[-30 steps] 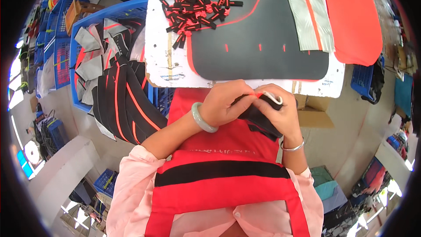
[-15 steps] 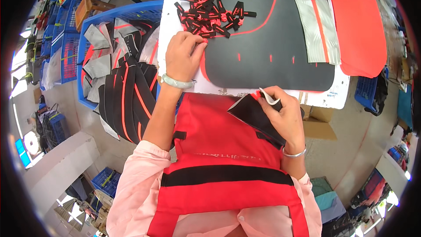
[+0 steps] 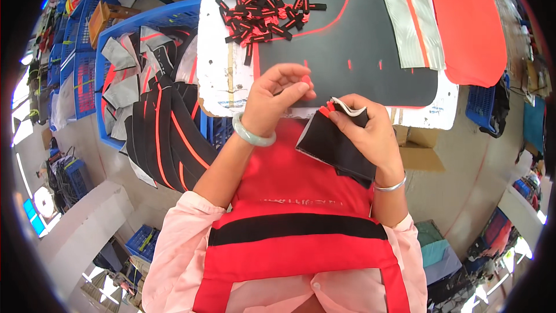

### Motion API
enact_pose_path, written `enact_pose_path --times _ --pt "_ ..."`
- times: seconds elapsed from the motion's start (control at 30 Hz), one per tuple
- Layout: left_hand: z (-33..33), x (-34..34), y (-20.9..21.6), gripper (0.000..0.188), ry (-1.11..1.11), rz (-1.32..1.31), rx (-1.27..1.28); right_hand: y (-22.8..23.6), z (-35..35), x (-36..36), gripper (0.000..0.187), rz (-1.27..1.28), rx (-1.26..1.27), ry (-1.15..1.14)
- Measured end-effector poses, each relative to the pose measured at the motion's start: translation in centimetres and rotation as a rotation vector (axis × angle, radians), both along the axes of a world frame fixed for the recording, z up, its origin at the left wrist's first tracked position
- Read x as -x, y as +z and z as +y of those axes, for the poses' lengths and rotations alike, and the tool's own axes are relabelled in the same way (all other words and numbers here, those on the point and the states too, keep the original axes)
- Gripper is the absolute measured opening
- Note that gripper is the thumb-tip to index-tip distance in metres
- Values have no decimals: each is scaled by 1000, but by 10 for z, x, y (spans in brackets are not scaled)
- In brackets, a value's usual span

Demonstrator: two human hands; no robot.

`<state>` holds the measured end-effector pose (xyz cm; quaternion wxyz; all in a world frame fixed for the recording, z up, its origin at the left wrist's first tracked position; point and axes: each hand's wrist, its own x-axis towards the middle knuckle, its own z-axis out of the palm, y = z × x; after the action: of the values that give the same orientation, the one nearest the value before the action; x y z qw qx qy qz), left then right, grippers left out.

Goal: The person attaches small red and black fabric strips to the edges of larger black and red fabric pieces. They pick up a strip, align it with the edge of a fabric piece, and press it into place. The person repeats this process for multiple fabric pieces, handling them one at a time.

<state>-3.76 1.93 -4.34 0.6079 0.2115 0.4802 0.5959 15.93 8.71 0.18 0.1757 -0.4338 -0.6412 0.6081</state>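
Note:
My left hand [image 3: 277,94] is closed in a pinch above the table's front edge, with a small red tab [image 3: 306,80] showing at its fingertips. Most of that tab is hidden by the fingers. My right hand [image 3: 370,136] grips a folded black fabric piece [image 3: 330,145] with a pale inner side; red bits [image 3: 326,107] stick out at its top near the thumb. The two hands are apart, over the front of the red apron [image 3: 289,171]. Beyond my left hand lies a loose pile of small black-and-red tabs [image 3: 260,14] on a dark panel [image 3: 330,52].
A white table [image 3: 223,90] carries the dark panel, a silvery strip with a red line [image 3: 405,23] and a large red panel [image 3: 469,29]. Left of it, a blue crate [image 3: 104,116] overflows with black, grey and red fabric pieces [image 3: 153,133]. An open cardboard box [image 3: 420,156] sits beneath.
My left hand has come away from the tab pile, toward my right hand, with a small red tab in its fingers. My right hand has raised the black fabric piece slightly.

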Motion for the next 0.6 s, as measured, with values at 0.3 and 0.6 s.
enact_pose_path --times 0.3,0.6 --pt "-20 -28 14 18 -49 125 -200 8 -1 -4 9 104 154 -9" --pt "-24 -18 29 25 -187 353 -254 8 -4 -7 12 53 152 9"
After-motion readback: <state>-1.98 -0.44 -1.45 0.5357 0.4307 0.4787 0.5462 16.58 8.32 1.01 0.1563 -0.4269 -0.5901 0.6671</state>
